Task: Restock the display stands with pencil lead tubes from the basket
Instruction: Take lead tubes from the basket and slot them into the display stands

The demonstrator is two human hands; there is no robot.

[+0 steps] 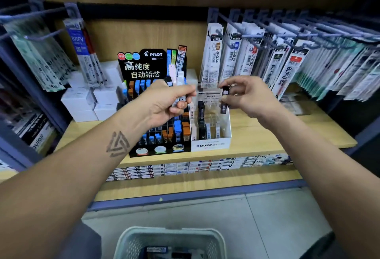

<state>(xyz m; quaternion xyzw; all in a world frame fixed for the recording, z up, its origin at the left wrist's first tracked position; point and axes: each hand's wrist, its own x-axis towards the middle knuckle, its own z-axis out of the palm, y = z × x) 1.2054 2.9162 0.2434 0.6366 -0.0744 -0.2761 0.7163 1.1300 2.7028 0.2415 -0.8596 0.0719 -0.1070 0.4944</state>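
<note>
My left hand (171, 102) grips a small bunch of lead tubes (178, 79), white, pink and black, upright above the black Pilot display stand (158, 143). My right hand (248, 96) pinches one black lead tube (224, 99) over the white Mono display stand (211, 144), which holds black and white tubes in its slots. The Pilot stand carries blue, orange and black tubes. The pale green basket (170, 236) stands on the floor below me with a few tubes in its bottom.
Both stands sit on a wooden shelf (257, 135). White boxes (90, 102) are stacked at the left of it. Hanging refill packs (277, 63) crowd the pegs to the right and left. A lower shelf (185, 168) holds rows of small boxes.
</note>
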